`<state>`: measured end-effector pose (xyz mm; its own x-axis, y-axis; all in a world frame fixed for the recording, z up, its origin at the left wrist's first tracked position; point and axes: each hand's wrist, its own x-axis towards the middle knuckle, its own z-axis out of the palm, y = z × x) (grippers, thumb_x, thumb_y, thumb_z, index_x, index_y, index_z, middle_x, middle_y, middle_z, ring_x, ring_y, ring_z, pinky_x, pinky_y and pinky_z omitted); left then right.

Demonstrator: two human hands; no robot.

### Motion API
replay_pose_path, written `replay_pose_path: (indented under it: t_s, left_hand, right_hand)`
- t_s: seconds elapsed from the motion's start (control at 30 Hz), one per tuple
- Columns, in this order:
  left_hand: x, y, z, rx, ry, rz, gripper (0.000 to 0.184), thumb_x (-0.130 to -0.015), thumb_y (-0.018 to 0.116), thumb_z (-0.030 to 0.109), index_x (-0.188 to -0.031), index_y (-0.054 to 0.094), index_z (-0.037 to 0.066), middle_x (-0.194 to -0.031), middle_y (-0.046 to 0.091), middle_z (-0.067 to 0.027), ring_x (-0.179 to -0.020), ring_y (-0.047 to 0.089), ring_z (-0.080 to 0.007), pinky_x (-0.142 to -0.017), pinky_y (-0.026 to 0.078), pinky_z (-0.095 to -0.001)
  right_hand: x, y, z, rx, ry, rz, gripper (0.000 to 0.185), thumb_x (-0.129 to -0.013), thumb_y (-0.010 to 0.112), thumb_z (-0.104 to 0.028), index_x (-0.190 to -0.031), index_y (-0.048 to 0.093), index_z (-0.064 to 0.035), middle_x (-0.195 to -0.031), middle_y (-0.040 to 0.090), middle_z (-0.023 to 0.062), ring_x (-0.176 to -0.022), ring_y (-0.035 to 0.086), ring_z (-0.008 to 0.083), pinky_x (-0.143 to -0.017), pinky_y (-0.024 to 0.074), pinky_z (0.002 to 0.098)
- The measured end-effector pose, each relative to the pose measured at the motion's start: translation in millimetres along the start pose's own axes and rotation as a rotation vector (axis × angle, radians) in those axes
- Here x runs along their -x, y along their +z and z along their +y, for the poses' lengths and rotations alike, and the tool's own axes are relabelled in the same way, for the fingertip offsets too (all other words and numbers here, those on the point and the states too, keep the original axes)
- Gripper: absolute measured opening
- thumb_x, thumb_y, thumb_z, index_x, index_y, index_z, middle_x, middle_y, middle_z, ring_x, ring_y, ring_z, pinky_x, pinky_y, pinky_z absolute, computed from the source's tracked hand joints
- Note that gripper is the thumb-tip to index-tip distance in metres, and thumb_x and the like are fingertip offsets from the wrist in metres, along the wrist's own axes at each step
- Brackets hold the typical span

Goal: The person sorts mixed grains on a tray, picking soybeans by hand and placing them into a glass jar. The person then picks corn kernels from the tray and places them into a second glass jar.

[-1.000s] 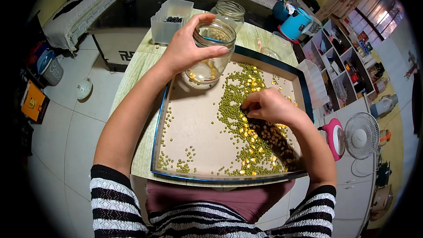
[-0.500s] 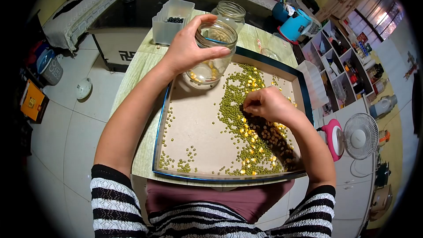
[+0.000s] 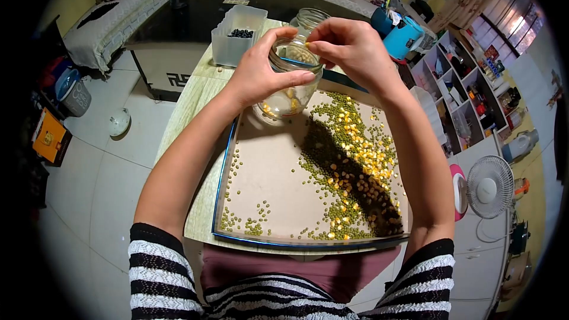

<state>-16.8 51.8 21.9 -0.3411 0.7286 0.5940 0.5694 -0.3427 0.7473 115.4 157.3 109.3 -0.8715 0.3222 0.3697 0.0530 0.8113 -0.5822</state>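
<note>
My left hand (image 3: 258, 71) is wrapped round the upper part of a clear glass jar (image 3: 283, 96), which stands tilted at the tray's far left side with a few yellow kernels in the bottom. Above its mouth, my right hand (image 3: 358, 50) pinches a small yellow corn kernel (image 3: 307, 44) between thumb and fingertips. Below them, the shallow cardboard tray (image 3: 267, 166) with a dark blue rim holds green mung beans (image 3: 320, 172), scattered corn kernels (image 3: 372, 163) and larger tan-brown beans (image 3: 360, 192), partly in my arm's shadow.
Behind the jar stands a second glass jar (image 3: 313, 19) with pale beans, partly hidden by my hands. A translucent plastic container (image 3: 228, 47) of black beans (image 3: 241, 34) is at the back left. A white fan (image 3: 487, 189) stands on the right, beyond the table (image 3: 178, 142).
My right hand has risen from the beans in the tray to the jar's mouth, bringing a corn kernel. My left hand stays on the jar. The view has shifted slightly.
</note>
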Motion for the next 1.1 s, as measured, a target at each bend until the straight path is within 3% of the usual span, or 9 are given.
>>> replay_pose_path:
  t_s: [0.13, 0.17, 0.27, 0.37, 0.57, 0.63, 0.93, 1.0, 1.1]
  left_hand:
    - [-0.5, 2.1, -4.0, 0.001, 0.003, 0.014, 0.076, -0.063, 0.077, 0.034, -0.122, 0.043, 0.002, -0.119, 0.05, -0.0128, -0.113, 0.047, -0.0212, -0.098, 0.035, -0.0326]
    - [-0.4, 3.0, -5.2, -0.01, 0.024, 0.038, 0.078, -0.061, 0.076, 0.04, -0.121, 0.045, 0.002, -0.117, 0.052, -0.0142, -0.112, 0.049, -0.0239, -0.097, 0.036, -0.0335]
    - [-0.6, 3.4, -5.9, -0.007, 0.037, 0.06, 0.082, -0.058, 0.076, 0.048, -0.12, 0.046, 0.003, -0.116, 0.054, -0.0154, -0.11, 0.051, -0.0264, -0.096, 0.037, -0.0341]
    - [-1.7, 3.5, -5.9, -0.021, 0.042, 0.066, 0.082, -0.058, 0.076, 0.048, -0.12, 0.046, 0.003, -0.116, 0.054, -0.0152, -0.111, 0.051, -0.0262, -0.096, 0.037, -0.0343]
    - [-1.2, 3.3, -5.8, -0.014, 0.043, 0.068, 0.082, -0.058, 0.076, 0.048, -0.12, 0.046, 0.003, -0.116, 0.054, -0.0148, -0.111, 0.05, -0.0257, -0.097, 0.036, -0.0343]
    - [-0.3, 1.5, -2.5, -0.013, -0.004, 0.018, 0.076, -0.062, 0.077, 0.033, -0.122, 0.043, 0.001, -0.121, 0.049, -0.0134, -0.115, 0.046, -0.0214, -0.099, 0.033, -0.0323]
    - [-0.8, 1.3, -2.4, -0.001, 0.004, 0.013, 0.077, -0.063, 0.076, 0.032, -0.123, 0.042, 0.0, -0.122, 0.048, -0.0136, -0.116, 0.045, -0.0216, -0.1, 0.033, -0.0325]
    - [-0.5, 1.0, -1.6, 0.003, 0.005, 0.013, 0.077, -0.063, 0.076, 0.033, -0.123, 0.042, -0.001, -0.122, 0.048, -0.0137, -0.116, 0.045, -0.0216, -0.1, 0.033, -0.0326]
    - [-0.9, 1.4, -2.8, -0.004, 0.009, 0.013, 0.077, -0.063, 0.076, 0.033, -0.123, 0.042, -0.001, -0.122, 0.048, -0.0137, -0.116, 0.045, -0.0215, -0.1, 0.032, -0.0327]
  right_hand:
    - [6.6, 3.3, 4.3, -0.021, -0.081, 0.09, 0.016, -0.078, 0.063, -0.006, -0.091, 0.062, 0.0031, -0.071, 0.061, 0.0028, -0.063, 0.054, 0.0058, -0.057, 0.0462, 0.0204]
    - [11.8, 2.1, 8.9, -0.038, -0.095, 0.146, 0.016, -0.072, 0.064, -0.009, -0.086, 0.064, -0.0006, -0.073, 0.065, 0.0103, -0.065, 0.062, 0.0161, -0.062, 0.0488, 0.0268]
    - [39.8, -4.9, 13.5, -0.062, -0.01, 0.083, 0.013, -0.073, 0.063, -0.007, -0.084, 0.064, -0.0006, -0.071, 0.065, 0.0087, -0.063, 0.061, 0.0129, -0.061, 0.0482, 0.0257]
    - [78.9, -3.7, 27.5, -0.145, 0.184, -0.207, 0.007, -0.074, 0.063, -0.005, -0.078, 0.061, -0.0005, -0.068, 0.063, 0.006, -0.062, 0.057, 0.0086, -0.059, 0.0467, 0.025]
    - [116.7, -0.4, 19.0, 0.146, 0.281, -0.539, 0.017, -0.069, 0.067, -0.008, -0.084, 0.063, -0.002, -0.072, 0.064, 0.0107, -0.067, 0.063, 0.0219, -0.063, 0.0494, 0.0313]
    - [120.3, 5.0, 26.9, 0.183, 0.203, -0.538, 0.017, -0.068, 0.067, -0.008, -0.084, 0.063, -0.0023, -0.074, 0.064, 0.0114, -0.068, 0.063, 0.0237, -0.064, 0.0496, 0.0323]
    - [121.1, 8.7, 26.2, 0.24, 0.266, -0.513, 0.013, -0.068, 0.065, -0.005, -0.081, 0.062, -0.0023, -0.072, 0.062, 0.0106, -0.066, 0.061, 0.0185, -0.063, 0.0489, 0.0291]
    - [121.9, 8.5, 32.0, 0.184, 0.221, -0.353, 0.01, -0.069, 0.064, -0.004, -0.079, 0.061, -0.002, -0.07, 0.06, 0.0099, -0.065, 0.06, 0.0149, -0.062, 0.0481, 0.0278]
    - [121.0, 14.9, 34.7, 0.227, 0.125, -0.366, 0.012, -0.069, 0.066, -0.005, -0.08, 0.062, -0.002, -0.072, 0.061, 0.0096, -0.065, 0.061, 0.0202, -0.063, 0.0487, 0.0296]
